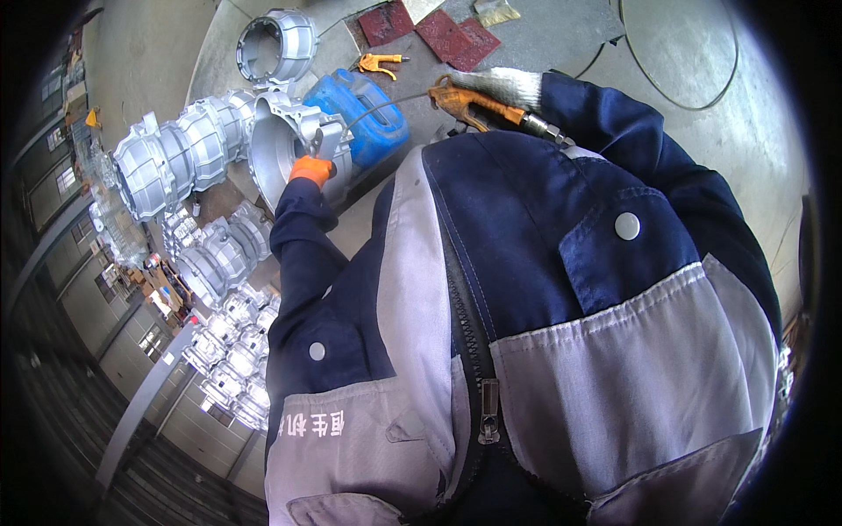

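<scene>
I look down over the front of my own navy and grey work jacket [526, 333], which fills most of the view. My left hand [311, 168], in an orange glove, is closed on the rim of a large silver cast metal housing [281, 145] that lies on its side, its open mouth turned toward me. My right hand [500, 85], in a white knit glove, is clamped around the handle of an orange air blow gun [469, 103]. The gun's thin, curved nozzle tube [377, 107] reaches across to the housing, its tip close beside my left hand. My two hands are well apart. Just behind the housing stands a blue plastic jerrycan [373, 114]. More silver housings [175, 158] lie in a row to my left, and another [276, 46] sits farther off on the grey floor. A second orange blow gun [379, 62] lies on the floor beside some dark red mats [456, 37].
</scene>
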The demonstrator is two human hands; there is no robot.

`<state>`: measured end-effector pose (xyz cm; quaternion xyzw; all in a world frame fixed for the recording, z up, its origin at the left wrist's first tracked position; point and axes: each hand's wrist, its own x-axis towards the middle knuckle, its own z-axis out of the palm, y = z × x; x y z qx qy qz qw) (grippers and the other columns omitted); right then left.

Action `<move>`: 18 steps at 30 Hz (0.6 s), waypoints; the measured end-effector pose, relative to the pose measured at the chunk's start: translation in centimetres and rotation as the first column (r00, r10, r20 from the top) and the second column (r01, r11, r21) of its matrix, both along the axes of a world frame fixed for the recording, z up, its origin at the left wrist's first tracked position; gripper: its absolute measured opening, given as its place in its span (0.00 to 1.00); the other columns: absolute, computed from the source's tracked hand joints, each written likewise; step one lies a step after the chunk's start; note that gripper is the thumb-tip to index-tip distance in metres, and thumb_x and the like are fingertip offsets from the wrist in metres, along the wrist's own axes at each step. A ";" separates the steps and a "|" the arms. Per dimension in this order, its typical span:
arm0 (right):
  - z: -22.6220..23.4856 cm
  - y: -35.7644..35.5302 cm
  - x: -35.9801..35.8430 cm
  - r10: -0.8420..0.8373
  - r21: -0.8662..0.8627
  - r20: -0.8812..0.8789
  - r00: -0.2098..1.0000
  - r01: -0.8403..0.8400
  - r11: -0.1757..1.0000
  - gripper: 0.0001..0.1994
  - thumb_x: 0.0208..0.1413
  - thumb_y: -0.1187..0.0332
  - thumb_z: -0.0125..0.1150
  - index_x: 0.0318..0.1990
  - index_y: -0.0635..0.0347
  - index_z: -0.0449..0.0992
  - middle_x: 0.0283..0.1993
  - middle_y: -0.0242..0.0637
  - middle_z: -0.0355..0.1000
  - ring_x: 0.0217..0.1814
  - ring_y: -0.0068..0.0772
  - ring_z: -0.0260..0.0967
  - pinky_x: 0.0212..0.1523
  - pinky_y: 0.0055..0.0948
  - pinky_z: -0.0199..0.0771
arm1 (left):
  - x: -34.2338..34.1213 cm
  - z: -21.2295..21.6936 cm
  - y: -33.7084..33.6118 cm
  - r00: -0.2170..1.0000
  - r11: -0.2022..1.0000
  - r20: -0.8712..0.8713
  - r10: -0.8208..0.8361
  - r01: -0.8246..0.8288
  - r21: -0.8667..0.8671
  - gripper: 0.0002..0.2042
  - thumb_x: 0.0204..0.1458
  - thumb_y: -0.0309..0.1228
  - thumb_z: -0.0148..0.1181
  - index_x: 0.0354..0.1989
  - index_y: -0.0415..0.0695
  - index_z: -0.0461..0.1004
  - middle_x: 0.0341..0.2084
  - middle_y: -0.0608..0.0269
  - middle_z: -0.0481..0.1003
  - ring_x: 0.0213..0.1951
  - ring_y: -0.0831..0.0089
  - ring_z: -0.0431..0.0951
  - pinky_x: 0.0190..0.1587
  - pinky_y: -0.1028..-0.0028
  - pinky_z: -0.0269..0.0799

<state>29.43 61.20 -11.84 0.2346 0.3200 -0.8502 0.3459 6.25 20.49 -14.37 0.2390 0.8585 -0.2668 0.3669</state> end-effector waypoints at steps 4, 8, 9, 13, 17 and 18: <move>-0.1 0.1 0.1 -0.036 0.051 -0.043 0.998 0.038 0.998 0.23 0.54 0.48 0.51 0.43 0.61 0.71 0.33 0.36 0.73 0.25 0.23 0.71 0.24 0.18 0.75 | 0.5 1.0 0.6 0.997 0.996 -0.007 -0.078 0.079 0.029 0.12 0.46 0.36 0.45 0.33 0.57 0.76 0.35 0.52 0.75 0.39 0.55 0.74 0.41 0.65 0.70; -0.4 0.1 0.5 -0.071 0.030 -0.031 0.997 0.072 0.997 0.25 0.50 0.43 0.54 0.38 0.59 0.73 0.30 0.36 0.73 0.23 0.26 0.71 0.24 0.21 0.74 | 0.2 1.4 0.5 0.976 0.976 0.059 -0.210 0.212 -0.044 0.12 0.47 0.36 0.44 0.33 0.57 0.76 0.35 0.55 0.75 0.39 0.56 0.74 0.40 0.66 0.69; -0.6 0.1 0.6 -0.065 0.045 -0.044 0.997 0.067 0.997 0.25 0.50 0.43 0.54 0.38 0.59 0.73 0.30 0.37 0.73 0.23 0.27 0.71 0.24 0.21 0.74 | -0.1 1.1 0.4 0.992 0.991 0.034 -0.122 0.123 -0.045 0.12 0.47 0.36 0.43 0.33 0.57 0.76 0.35 0.55 0.75 0.39 0.56 0.74 0.40 0.66 0.69; -1.5 0.0 0.5 -0.054 0.075 -0.031 0.998 0.056 0.996 0.26 0.50 0.43 0.54 0.38 0.60 0.73 0.30 0.37 0.73 0.23 0.27 0.71 0.24 0.21 0.74 | -1.3 -0.2 -0.7 0.998 1.000 0.065 0.020 -0.021 0.013 0.18 0.40 0.41 0.50 0.35 0.43 0.75 0.36 0.46 0.74 0.42 0.55 0.73 0.43 0.68 0.69; -2.2 -0.1 0.5 -0.034 0.090 -0.043 0.998 0.038 0.995 0.26 0.50 0.42 0.53 0.37 0.60 0.73 0.30 0.38 0.73 0.23 0.27 0.72 0.24 0.21 0.74 | -1.2 -0.1 -0.6 0.997 0.996 0.056 0.061 -0.064 0.067 0.18 0.36 0.40 0.52 0.34 0.42 0.76 0.34 0.46 0.74 0.41 0.55 0.74 0.42 0.67 0.69; -2.2 -0.2 0.4 -0.040 0.093 -0.050 0.998 0.045 0.995 0.27 0.49 0.42 0.53 0.37 0.60 0.73 0.30 0.38 0.73 0.23 0.27 0.72 0.24 0.21 0.74 | -1.0 0.3 -0.3 0.995 0.995 0.063 0.074 -0.077 0.059 0.18 0.36 0.40 0.52 0.33 0.42 0.76 0.34 0.46 0.74 0.41 0.55 0.74 0.42 0.67 0.70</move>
